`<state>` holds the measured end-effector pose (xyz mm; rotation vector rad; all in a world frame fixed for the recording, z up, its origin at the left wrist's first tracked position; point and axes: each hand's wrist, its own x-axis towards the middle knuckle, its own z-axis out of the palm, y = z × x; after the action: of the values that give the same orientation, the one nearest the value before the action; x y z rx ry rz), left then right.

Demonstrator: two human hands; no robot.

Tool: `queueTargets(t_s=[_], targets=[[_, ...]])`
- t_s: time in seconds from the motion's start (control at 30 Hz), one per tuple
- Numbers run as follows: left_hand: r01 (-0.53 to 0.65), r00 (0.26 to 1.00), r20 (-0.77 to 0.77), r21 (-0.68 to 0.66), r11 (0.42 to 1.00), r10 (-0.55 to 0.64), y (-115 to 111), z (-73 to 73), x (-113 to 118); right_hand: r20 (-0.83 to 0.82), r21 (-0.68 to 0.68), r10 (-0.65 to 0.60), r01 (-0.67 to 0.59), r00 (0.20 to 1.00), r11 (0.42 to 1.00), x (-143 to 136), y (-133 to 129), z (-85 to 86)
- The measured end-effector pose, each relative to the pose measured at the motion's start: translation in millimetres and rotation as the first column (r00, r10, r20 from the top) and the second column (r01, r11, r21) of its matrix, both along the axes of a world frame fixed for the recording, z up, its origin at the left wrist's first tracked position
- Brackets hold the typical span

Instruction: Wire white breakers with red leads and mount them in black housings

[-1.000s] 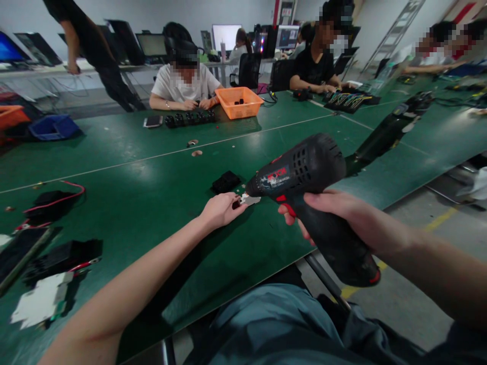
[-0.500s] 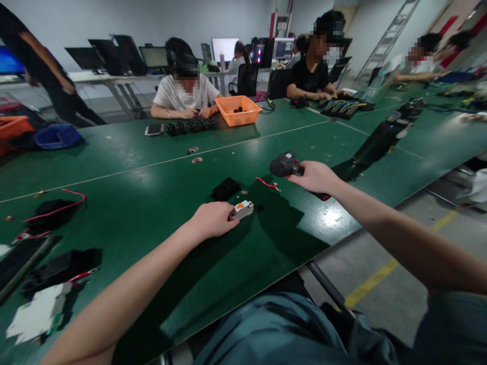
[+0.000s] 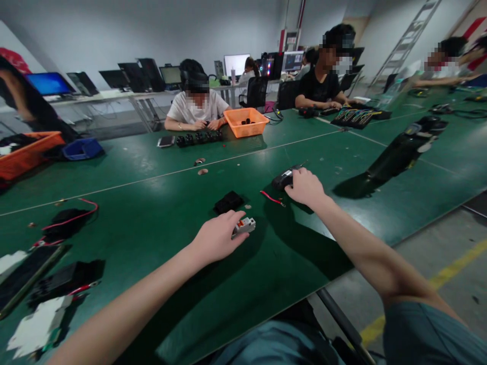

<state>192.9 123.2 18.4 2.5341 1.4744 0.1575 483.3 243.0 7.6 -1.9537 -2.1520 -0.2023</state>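
Note:
A small white circuit breaker [image 3: 246, 225] with an orange toggle is between the thumb and fingers of my left hand [image 3: 217, 237], low over the table. Just behind it lies a black plastic block [image 3: 229, 202]. My right hand [image 3: 307, 188] is closed over a dark cordless drill [image 3: 283, 179], which lies on its side on the table; its grip is mostly hidden under the hand. Between the two hands lies a short red wire [image 3: 272, 198] with a metal lug at its end.
At the left lie white breakers [image 3: 40, 324], black blocks [image 3: 63, 279], a phone-like slab [image 3: 28, 279] and red wire. An orange basket [image 3: 247, 124] stands across the green table [image 3: 167, 203], near a seated person. A dark tilted object [image 3: 399, 147] stands at the right.
My right hand has lowered the cordless drill onto the table and turned over it. The left hand's fingers have loosened slightly around the circuit breaker. The view has shifted a little.

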Motion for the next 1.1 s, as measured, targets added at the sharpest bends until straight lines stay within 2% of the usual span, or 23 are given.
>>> queueTargets(t_s=[0.03,0.1,0.2,0.3,0.43,0.53,0.63,0.83,1.1], targets=[[0.004,1.0,-0.008,-0.001,1.0,-0.004,-1,0.5,0,-0.055,0.108,0.106,-0.099,0.993,0.989,-7,-6,-3.0],[0.014,0.999,-0.039,-0.013,1.0,-0.014,-3,3.1,-1,-0.149,0.232,0.344,-0.306,0.927,0.923,-21,-17,-12.1],[-0.007,0.988,-0.152,-0.059,0.998,-0.002,-7,12.5,-10,-0.22,0.241,0.624,-0.578,0.75,0.78,-37,-29,-26.7],[-0.085,0.947,-0.318,-0.147,0.986,0.034,-13,24.4,-22,-0.256,0.203,0.761,-0.737,0.596,0.645,-43,-36,-31.5],[-0.111,0.903,-0.429,-0.207,0.972,0.012,-18,32.2,-28,-0.351,0.19,0.817,-0.819,0.458,0.541,-38,-40,-22.2],[-0.095,0.896,-0.443,-0.204,0.974,-0.005,-18,31.5,-24,-0.414,0.134,0.815,-0.858,0.406,0.496,-35,-42,-17.7],[-0.079,0.886,-0.464,-0.183,0.98,-0.016,-15,29.0,-20,-0.461,0.085,0.796,-0.873,0.393,0.48,-38,-44,-20.9],[-0.072,0.901,-0.434,-0.146,0.987,0.001,-11,27.0,-20,-0.522,0.074,0.782,-0.896,0.339,0.438,-46,-42,-31.4],[-0.044,0.913,-0.408,-0.123,0.991,-0.01,-11,23.6,-20,-0.561,0.06,0.755,-0.893,0.34,0.446,-48,-41,-36.2]])
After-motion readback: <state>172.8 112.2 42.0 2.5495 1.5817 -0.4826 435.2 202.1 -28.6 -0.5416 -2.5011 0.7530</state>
